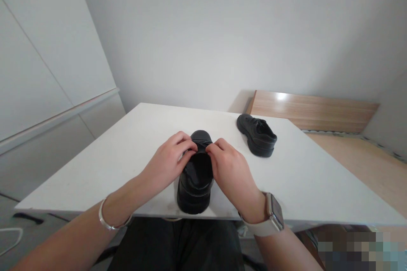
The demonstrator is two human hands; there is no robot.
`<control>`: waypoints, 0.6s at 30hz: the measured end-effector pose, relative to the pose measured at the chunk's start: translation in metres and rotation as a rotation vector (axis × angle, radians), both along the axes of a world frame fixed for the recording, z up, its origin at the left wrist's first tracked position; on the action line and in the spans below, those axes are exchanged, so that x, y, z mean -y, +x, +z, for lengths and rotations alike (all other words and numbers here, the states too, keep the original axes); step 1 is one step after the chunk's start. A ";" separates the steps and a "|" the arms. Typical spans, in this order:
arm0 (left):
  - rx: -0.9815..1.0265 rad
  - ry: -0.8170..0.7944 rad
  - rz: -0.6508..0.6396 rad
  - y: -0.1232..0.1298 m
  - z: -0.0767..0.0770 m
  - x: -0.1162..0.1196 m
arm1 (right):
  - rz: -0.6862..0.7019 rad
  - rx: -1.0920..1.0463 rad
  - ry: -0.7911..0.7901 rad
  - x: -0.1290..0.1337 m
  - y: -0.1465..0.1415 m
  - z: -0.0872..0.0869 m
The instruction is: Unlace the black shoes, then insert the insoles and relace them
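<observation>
A black lace-up shoe [193, 194] stands on the table right in front of me, its toe pointing away and its heel near the front edge. My left hand [173, 154] pinches at the shoelace [202, 144] from the left side of the opening. From the right, my right hand [230, 167] pinches the lace as well, its fingertips close to the left ones. The lace ends are mostly hidden by my fingers. The matching black shoe [259, 135] rests farther back on the right, touched by neither hand.
The white table [121, 165] spans the space before me, its front edge just above my lap. Behind it rises a grey wall [203, 42]. White cabinets [47, 51] line the left. A wooden bed frame [311, 110] stands at the back right.
</observation>
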State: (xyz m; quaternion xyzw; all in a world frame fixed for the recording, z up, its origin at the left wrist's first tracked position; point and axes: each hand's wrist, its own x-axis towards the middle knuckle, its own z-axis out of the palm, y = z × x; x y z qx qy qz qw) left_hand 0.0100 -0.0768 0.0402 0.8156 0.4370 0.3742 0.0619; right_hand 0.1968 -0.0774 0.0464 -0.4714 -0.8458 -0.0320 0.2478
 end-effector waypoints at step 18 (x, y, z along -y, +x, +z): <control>0.877 -0.462 -0.299 0.018 0.030 -0.025 | 0.292 -0.893 0.078 -0.011 -0.022 0.027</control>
